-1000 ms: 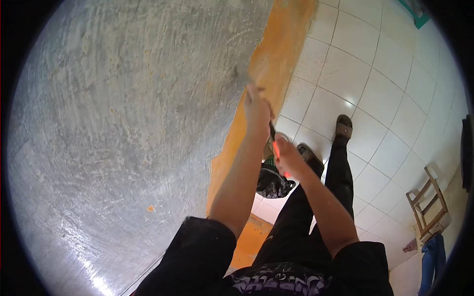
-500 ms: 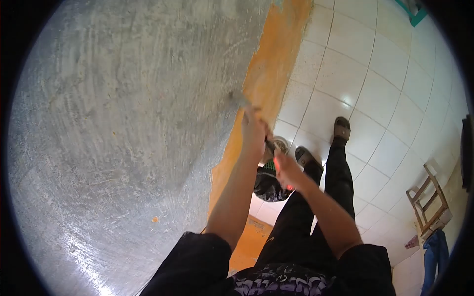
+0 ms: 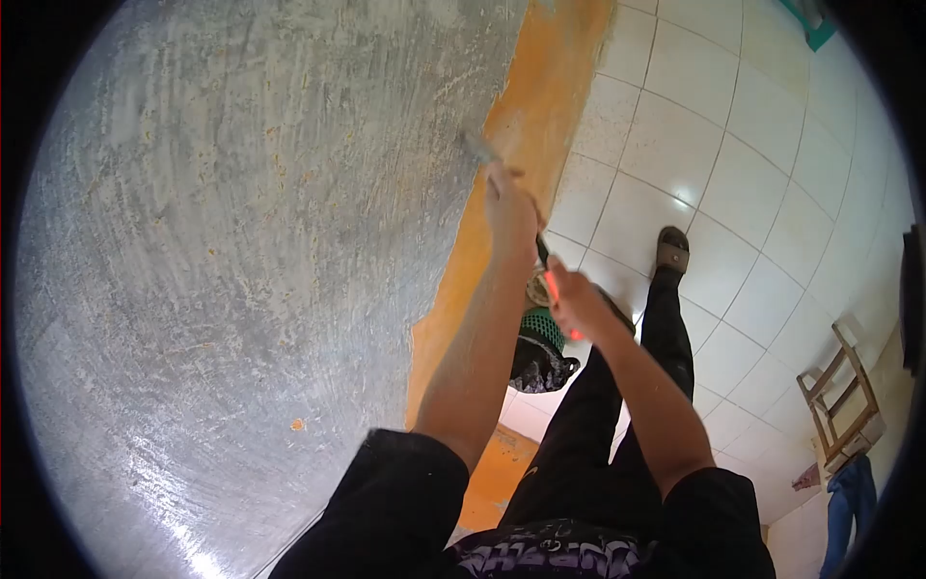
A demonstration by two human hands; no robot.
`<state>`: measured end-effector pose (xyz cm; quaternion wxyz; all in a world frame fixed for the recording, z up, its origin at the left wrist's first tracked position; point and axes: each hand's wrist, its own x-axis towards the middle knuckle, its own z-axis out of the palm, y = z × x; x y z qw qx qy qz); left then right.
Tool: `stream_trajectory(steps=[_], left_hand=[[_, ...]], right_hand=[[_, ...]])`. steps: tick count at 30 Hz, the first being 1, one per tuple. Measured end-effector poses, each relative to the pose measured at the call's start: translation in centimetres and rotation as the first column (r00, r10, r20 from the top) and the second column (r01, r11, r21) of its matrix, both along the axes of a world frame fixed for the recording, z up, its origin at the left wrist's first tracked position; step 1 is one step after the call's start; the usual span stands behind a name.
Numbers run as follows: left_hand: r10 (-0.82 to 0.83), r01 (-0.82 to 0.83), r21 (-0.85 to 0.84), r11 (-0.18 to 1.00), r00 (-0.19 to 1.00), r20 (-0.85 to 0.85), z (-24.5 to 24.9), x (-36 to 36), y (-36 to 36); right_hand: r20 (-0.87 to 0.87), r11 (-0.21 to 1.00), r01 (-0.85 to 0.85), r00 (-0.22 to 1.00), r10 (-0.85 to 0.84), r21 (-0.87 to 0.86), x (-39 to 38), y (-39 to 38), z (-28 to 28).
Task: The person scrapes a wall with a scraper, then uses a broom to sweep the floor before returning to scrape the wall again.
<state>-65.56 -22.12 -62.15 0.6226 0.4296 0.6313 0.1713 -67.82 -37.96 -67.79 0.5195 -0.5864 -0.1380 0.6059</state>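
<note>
A long-handled scraper (image 3: 542, 252) is in both my hands, held slantwise against the wall. My left hand (image 3: 511, 207) is closed around its upper part, just behind the blurred grey head. My right hand (image 3: 582, 305) grips the red-and-black handle lower down. The tool's head meets the wall where the scraped grey surface (image 3: 241, 241) borders a strip of orange paint (image 3: 532, 106). Small orange flecks dot the grey area.
Below my hands stands a green basket (image 3: 542, 328) with a black plastic bag (image 3: 542, 371). A round container (image 3: 537, 288) is partly hidden beside it. White tiles (image 3: 675, 145) cover the floor. A wooden frame (image 3: 841, 396) and blue cloth (image 3: 849, 511) are at right.
Both hands and the scraper have moved up along the wall, the head staying near the orange edge. More of the green basket shows now.
</note>
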Motion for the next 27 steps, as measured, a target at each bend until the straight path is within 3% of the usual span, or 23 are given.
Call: stream_trajectory(steps=[2,4,8,11,12,14,18,21,23,25,26,27], left_hand=[[0.027,-0.028,-0.021,0.999,0.999,-0.03,0.7,-2.7,-1.3],[-0.037,0.036,-0.054,0.998,0.999,-0.01,1.0,-2.0,-0.3],[-0.171,0.17,0.046,0.984,0.984,0.041,-0.8,4.2,3.7],[-0.097,0.099,0.078,0.992,0.995,-0.023,-0.3,3.7,2.1],[-0.046,0.046,0.017,0.999,0.998,-0.033,0.2,2.1,1.0],[0.041,-0.047,-0.098,0.994,0.998,-0.055,1.1,-1.2,-0.4],[-0.059,0.059,-0.045,0.997,0.998,0.001,-0.1,2.9,2.0],[-0.011,0.012,-0.024,1.0,1.0,0.014,-0.5,3.9,1.5],[0.037,-0.038,-0.022,0.999,0.999,-0.02,0.3,1.6,0.0],[0.008,-0.01,-0.078,0.997,1.0,-0.025,0.8,2.4,0.8],[-0.003,-0.001,-0.106,0.994,0.999,-0.037,1.0,2.5,1.1],[-0.006,0.003,-0.087,0.996,1.0,-0.031,0.8,3.4,1.6]], right_hand=[[-0.486,0.949,-0.166,0.874,0.015,-0.27,0.0,-0.7,3.8],[-0.361,0.972,-0.126,0.931,0.047,-0.197,0.6,0.0,4.2],[-0.527,0.953,-0.061,0.842,-0.111,-0.298,4.9,4.0,2.8],[-0.465,0.961,-0.076,0.883,-0.058,-0.265,4.7,2.7,3.0],[-0.353,0.961,-0.125,0.935,0.031,-0.247,3.4,1.3,3.6],[-0.505,0.952,-0.155,0.863,0.001,-0.263,2.4,0.2,5.2],[-0.63,0.936,-0.098,0.762,-0.148,-0.339,5.5,2.8,3.6],[-0.586,0.926,-0.152,0.806,-0.086,-0.346,7.0,2.4,3.5],[-0.456,0.941,-0.193,0.889,0.048,-0.277,5.0,0.7,4.5],[-0.551,0.96,-0.167,0.835,0.016,-0.226,4.4,0.9,4.4],[-0.451,0.971,-0.105,0.893,-0.003,-0.215,4.6,1.2,3.6],[-0.518,0.961,-0.115,0.855,-0.033,-0.251,6.2,1.9,3.2]])
